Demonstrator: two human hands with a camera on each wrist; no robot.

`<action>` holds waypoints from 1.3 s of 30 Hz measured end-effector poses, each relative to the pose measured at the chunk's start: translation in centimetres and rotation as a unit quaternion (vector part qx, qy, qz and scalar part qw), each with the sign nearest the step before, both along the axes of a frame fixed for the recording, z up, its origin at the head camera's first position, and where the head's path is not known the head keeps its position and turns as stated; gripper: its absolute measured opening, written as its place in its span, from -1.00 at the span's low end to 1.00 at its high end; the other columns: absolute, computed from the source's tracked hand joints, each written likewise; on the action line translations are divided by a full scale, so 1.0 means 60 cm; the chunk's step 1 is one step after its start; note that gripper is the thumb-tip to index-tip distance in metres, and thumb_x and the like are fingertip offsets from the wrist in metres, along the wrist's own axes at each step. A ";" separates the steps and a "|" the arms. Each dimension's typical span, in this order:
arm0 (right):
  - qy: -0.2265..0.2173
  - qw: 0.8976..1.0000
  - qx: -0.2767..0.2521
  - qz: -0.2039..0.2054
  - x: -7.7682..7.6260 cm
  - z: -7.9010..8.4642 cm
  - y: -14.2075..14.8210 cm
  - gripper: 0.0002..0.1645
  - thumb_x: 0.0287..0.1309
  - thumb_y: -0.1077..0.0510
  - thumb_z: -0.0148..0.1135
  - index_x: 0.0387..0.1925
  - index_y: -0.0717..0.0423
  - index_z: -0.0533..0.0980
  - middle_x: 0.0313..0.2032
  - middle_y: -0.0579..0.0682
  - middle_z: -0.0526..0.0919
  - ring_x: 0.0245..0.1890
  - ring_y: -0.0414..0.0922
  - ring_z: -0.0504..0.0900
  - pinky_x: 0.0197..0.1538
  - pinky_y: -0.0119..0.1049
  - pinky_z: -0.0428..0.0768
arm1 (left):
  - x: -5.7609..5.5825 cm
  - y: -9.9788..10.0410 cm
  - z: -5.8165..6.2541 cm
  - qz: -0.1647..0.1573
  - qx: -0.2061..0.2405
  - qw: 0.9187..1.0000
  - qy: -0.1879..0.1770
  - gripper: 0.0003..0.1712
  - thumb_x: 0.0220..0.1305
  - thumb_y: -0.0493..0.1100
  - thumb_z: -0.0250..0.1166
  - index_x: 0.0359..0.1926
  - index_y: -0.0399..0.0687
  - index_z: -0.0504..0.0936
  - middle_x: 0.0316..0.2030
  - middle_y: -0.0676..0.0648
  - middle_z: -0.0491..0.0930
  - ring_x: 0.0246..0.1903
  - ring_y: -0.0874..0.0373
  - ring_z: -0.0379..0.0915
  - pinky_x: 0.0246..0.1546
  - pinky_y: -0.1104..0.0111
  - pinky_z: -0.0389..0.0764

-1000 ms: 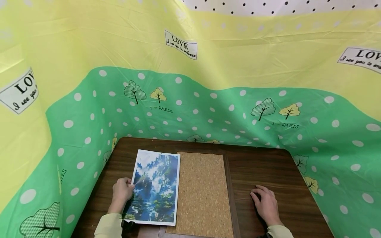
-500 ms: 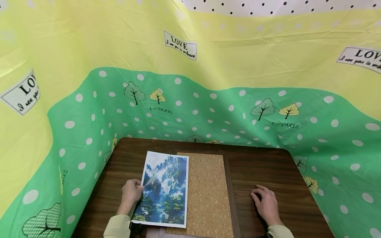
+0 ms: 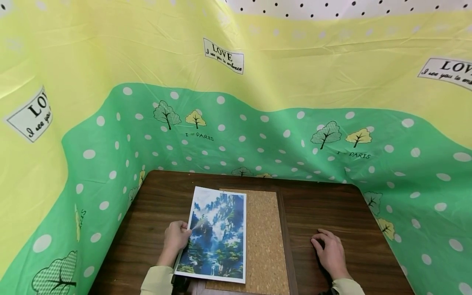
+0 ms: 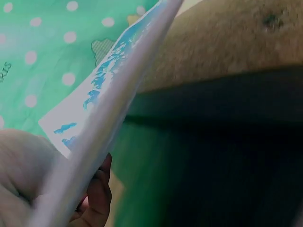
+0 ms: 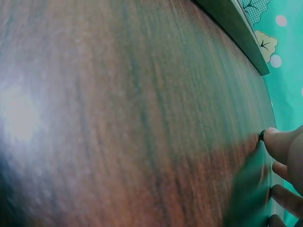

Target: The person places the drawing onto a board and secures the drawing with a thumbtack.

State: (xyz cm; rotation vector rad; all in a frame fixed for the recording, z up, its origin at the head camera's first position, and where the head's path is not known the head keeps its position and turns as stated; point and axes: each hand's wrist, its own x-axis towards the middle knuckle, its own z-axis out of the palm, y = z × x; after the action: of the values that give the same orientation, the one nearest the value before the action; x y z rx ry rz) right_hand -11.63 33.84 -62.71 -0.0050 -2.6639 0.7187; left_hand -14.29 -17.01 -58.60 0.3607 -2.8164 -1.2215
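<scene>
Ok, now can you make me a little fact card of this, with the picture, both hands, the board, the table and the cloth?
Picture: blue mountains and green trees, white border
Left hand: pinches the picture's left edge
Cork board: brown, speckled; its left part is behind the picture in the head view
Right hand: rests on the table, right of the cork board, holding nothing I can see
Table: dark brown, wood-grained
Cloth: yellow above green, with pale dots, trees and "LOVE" labels
</scene>
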 end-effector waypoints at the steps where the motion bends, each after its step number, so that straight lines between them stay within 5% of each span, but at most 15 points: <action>1: -0.002 1.000 -0.001 0.000 0.000 0.000 0.000 -0.91 0.11 0.33 0.53 -0.33 0.17 0.74 0.07 0.34 0.69 0.08 0.38 0.56 0.11 0.29 0.47 | -0.001 0.005 0.000 -0.001 0.002 1.000 0.000 -0.89 0.26 -0.34 0.45 -0.29 -0.34 0.69 -0.52 -0.06 0.66 -0.50 0.09 0.56 -0.39 0.10 0.61; 15: -0.019 1.000 -0.023 0.009 -0.012 0.022 -0.016 -0.84 0.31 0.17 0.45 -0.30 0.23 0.72 0.14 0.32 0.65 0.13 0.37 0.55 0.18 0.35 0.41 | -0.002 0.066 0.001 -0.011 0.027 0.999 0.018 -0.90 0.23 -0.34 0.48 -0.36 -0.25 0.70 -0.50 -0.05 0.71 -0.46 0.08 0.62 -0.36 0.10 0.65; 24: 0.030 0.998 -0.034 0.034 -0.022 0.041 -0.038 -0.93 0.18 0.31 0.51 -0.28 0.20 0.74 0.12 0.31 0.66 0.11 0.38 0.56 0.13 0.37 0.41 | 0.002 0.098 -0.007 -0.006 0.037 0.999 0.024 -0.91 0.22 -0.34 0.50 -0.37 -0.22 0.72 -0.48 -0.06 0.73 -0.44 0.04 0.64 -0.36 0.10 0.66; 39: 0.024 0.996 -0.058 0.056 -0.036 0.049 -0.067 -0.93 0.22 0.30 0.49 -0.25 0.13 0.75 0.16 0.25 0.66 0.15 0.33 0.56 0.16 0.34 0.44 | 0.017 0.144 -0.014 -0.005 0.043 0.998 0.041 -0.87 0.22 -0.38 0.48 -0.43 -0.21 0.68 -0.55 -0.02 0.67 -0.52 0.13 0.55 -0.42 0.17 0.62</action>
State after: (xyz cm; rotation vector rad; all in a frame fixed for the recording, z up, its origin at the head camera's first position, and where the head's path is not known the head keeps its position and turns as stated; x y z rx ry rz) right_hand -13.77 29.83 -59.79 0.1303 -2.5894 0.8971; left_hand -13.26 -8.35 -59.44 0.2931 -2.7065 -1.3294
